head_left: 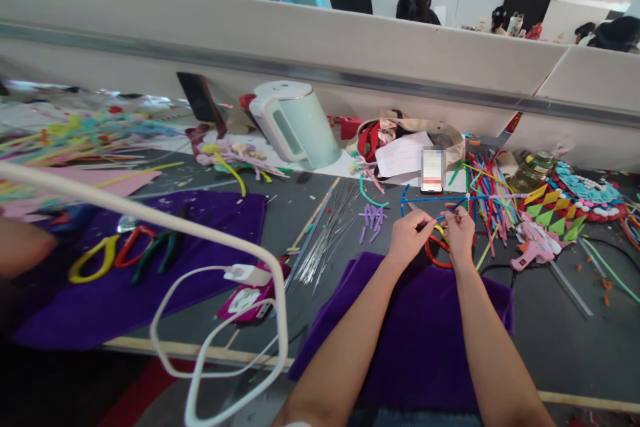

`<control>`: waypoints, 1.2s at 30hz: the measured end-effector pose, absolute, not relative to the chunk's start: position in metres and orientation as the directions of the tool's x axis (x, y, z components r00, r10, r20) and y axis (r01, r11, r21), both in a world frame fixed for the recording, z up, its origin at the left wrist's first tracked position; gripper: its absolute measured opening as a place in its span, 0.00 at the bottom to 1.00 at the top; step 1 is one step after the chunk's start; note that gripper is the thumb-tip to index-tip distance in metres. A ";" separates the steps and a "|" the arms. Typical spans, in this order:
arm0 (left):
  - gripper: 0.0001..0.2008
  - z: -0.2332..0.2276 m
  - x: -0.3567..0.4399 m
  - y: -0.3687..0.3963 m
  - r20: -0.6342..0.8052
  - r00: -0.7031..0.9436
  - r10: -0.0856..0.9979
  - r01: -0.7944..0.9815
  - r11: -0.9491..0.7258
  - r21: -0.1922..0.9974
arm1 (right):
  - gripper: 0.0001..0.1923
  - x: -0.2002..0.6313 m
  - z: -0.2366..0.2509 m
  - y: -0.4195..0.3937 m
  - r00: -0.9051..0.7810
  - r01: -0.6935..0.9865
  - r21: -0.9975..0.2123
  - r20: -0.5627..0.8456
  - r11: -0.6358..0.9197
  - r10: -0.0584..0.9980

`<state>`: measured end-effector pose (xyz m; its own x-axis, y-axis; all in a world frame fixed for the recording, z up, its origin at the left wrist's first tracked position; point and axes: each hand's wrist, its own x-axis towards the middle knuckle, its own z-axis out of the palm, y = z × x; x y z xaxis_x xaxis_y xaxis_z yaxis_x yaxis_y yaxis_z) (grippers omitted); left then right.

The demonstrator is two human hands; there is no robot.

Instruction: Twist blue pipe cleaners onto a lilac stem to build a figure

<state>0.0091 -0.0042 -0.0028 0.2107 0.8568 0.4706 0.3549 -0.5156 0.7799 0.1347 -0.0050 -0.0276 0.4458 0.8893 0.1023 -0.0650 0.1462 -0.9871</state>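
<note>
My left hand [409, 235] and my right hand [460, 230] meet just past the far edge of a purple cloth [415, 333]. Both pinch a thin blue pipe cleaner [431, 199] that runs up and loops towards a phone. A red pipe cleaner loop [436, 255] and a bit of yellow sit under my fingers; I cannot tell which hand holds them. Short lilac pipe cleaner pieces [372, 220] lie just left of my left hand.
A phone [433, 170] stands propped behind my hands, beside papers and a pale green kettle [295, 121]. Thin metal wires [327, 230], a pink glue gun [533, 250], coloured pipe cleaners [487, 197], pliers [150, 250] on another purple cloth, and a white cable [200, 320] surround me.
</note>
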 end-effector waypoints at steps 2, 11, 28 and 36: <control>0.08 -0.002 0.009 -0.005 0.475 0.211 0.855 0.375 -0.519 0.768 | 0.12 0.135 -0.030 -0.004 0.423 -0.050 -0.990 0.100 0.134 0.901; 0.09 -0.003 0.006 -0.004 0.486 0.206 0.850 0.478 -0.520 0.708 | 0.14 0.133 -0.026 -0.006 0.423 -0.059 -0.980 0.150 0.192 0.894; 0.12 -0.009 0.006 -0.007 0.577 0.358 0.734 0.732 -0.604 0.315 | 0.31 0.121 -0.016 -0.012 0.585 -0.182 -0.939 0.134 0.291 0.800; 0.11 -0.011 0.007 -0.006 0.547 0.343 0.764 0.784 -0.553 0.280 | 0.28 0.126 -0.027 -0.007 0.544 -0.120 -0.984 0.046 0.132 0.838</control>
